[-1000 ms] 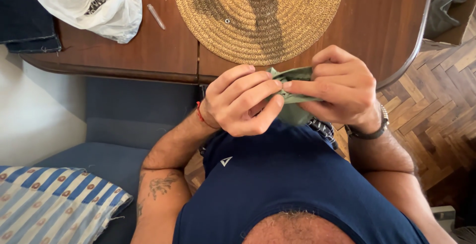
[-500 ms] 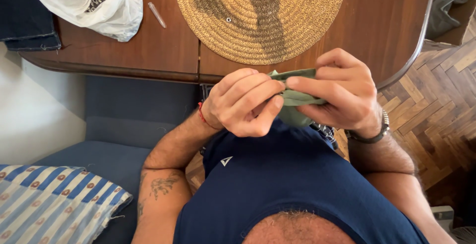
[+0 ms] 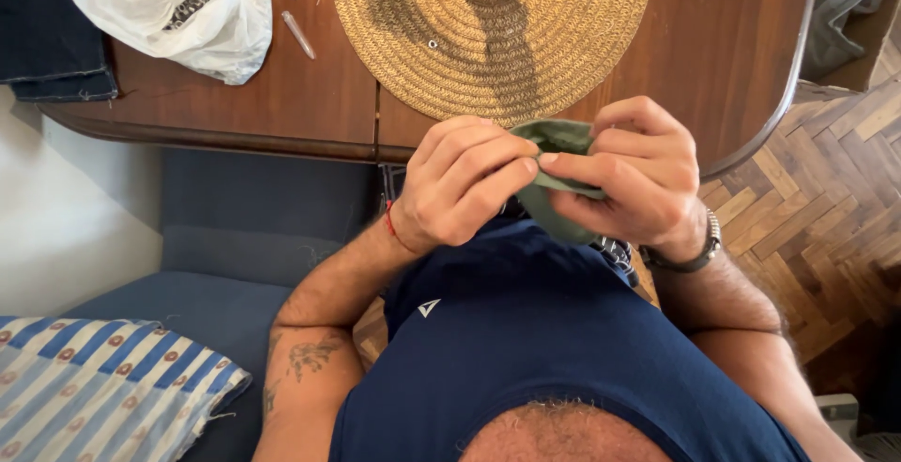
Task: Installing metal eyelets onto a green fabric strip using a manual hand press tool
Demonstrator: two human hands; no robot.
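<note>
The left hand [image 3: 465,180] and right hand [image 3: 629,176] pinch a small piece of green cloth [image 3: 554,171] just below the round woven straw mat [image 3: 488,30]; both grips are clamped tight on it; the step looks like folding its edge; a firm, careful pinch seems needed.

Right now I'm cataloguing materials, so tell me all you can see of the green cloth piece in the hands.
The green cloth piece is small, dull olive, soft-looking fabric, bunched and folded. The left hand and right hand pinch it between fingertips at chest height, below the wooden table's edge. Its lower part hangs behind the fingers.
</note>
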